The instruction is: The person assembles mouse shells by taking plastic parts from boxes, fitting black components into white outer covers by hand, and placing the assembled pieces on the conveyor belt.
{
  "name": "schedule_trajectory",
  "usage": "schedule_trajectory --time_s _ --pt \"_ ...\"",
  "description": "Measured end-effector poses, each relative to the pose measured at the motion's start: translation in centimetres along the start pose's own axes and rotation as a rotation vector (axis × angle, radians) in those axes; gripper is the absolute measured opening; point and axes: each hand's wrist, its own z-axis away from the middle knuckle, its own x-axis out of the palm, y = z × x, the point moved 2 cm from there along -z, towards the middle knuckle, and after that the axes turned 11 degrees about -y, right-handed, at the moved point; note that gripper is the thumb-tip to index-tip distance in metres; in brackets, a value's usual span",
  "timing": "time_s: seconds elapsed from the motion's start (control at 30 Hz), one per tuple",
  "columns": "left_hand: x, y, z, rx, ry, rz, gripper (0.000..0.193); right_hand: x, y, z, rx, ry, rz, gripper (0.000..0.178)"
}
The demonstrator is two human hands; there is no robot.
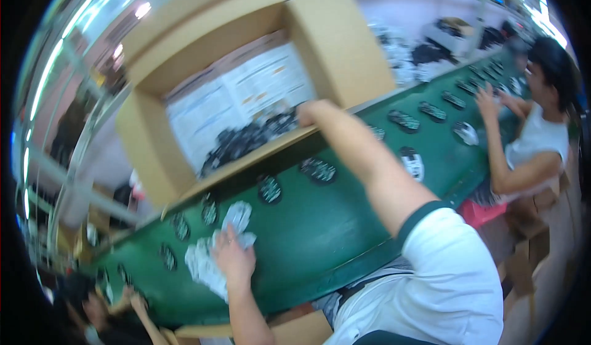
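Head view looks down on a long green worktop (320, 234) that runs from lower left to upper right. Left hand (234, 260) lies flat, fingers spread, pressing on a bundle of white bags (209, 259) that rests on the worktop near its front edge; part of the bundle sticks out above the fingers and part below the wrist. Right hand (306, 112) reaches far forward over the worktop into an open cardboard box (345, 43) tipped toward the person. Its fingers are hidden at the box's lower edge, so whether they are closed on anything cannot be told. Just beside that hand, inside the box, sits a heap of black pieces (246, 142) piled against the lower lip, with a white printed sheet (240, 92) lining the box wall behind them.

Black round pieces with pale markings lie in a loose row along the worktop (269, 189), between the box and the bags, and on toward the far end. At the right, another person (542, 142) in a white top sits at the same worktop with both hands over the pieces there. More hands show at the lower left corner, blurred.
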Motion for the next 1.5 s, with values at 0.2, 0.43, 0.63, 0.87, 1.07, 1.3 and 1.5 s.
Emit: schedule_trajectory --time_s 0.2,0.43,0.63,0.87,1.07,1.3,1.5 --pt "-0.3 -1.1 1.7 0.052 0.161 0.052 0.058 -1.9 -4.4 3.4 -0.063 0.187 0.028 0.031" --pt "-2.2 2.3 2.2 0.457 0.343 0.635 0.045 -0.8 -3.9 12.2 -0.629 0.704 -0.699 0.03" --pt "1.0 6.3 3.2 0.327 -0.051 1.424 0.053 14.1 -4.0 24.2 -0.736 0.235 -0.691 0.035" --pt "3.4 10.4 -1.9 0.198 0.01 1.703 0.044 17.4 -3.9 24.3 -0.522 0.436 -0.354 0.037" --pt "7.0 12.7 -4.3 0.072 -0.02 2.053 0.039 17.5 -3.4 24.8 -0.411 0.348 -0.252 0.046" --pt "7.6 15.6 -2.9 0.46 -0.102 1.734 0.082 15.7 -1.5 24.8 -0.57 0.202 -1.106 0.051" --pt "7.6 16.3 -3.4 0.426 -0.233 1.789 0.056 17.2 -2.2 23.8 -0.799 0.256 -1.432 0.056"
